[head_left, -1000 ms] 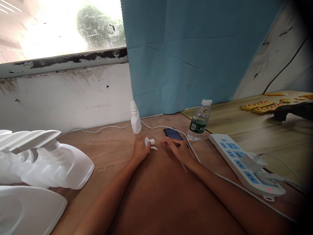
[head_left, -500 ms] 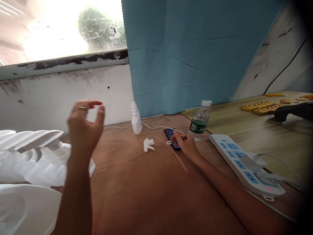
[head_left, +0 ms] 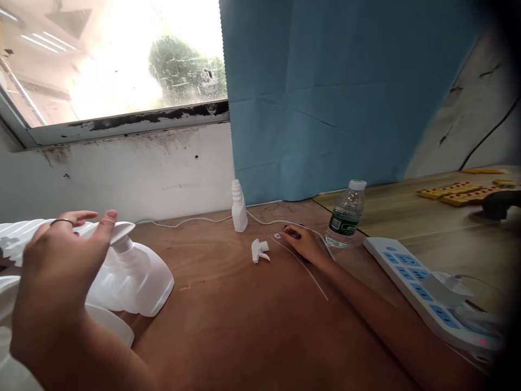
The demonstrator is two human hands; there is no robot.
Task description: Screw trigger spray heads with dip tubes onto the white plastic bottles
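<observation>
Trigger head (head_left: 259,251), one, on brown bench (head_left: 228,326); one white bottle (head_left: 239,207) at eleven o'clock, one water bottle (head_left: 345,215) at two. My left grip (head_left: 57,260) hangs spread, right grip (head_left: 303,244) flat.

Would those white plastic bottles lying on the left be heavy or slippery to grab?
Probably light: the white bottles look empty and translucent. Lying stacked on their sides, neighbours may shift if the left hand pulls one out. Their smooth plastic looks somewhat slippery.
</observation>
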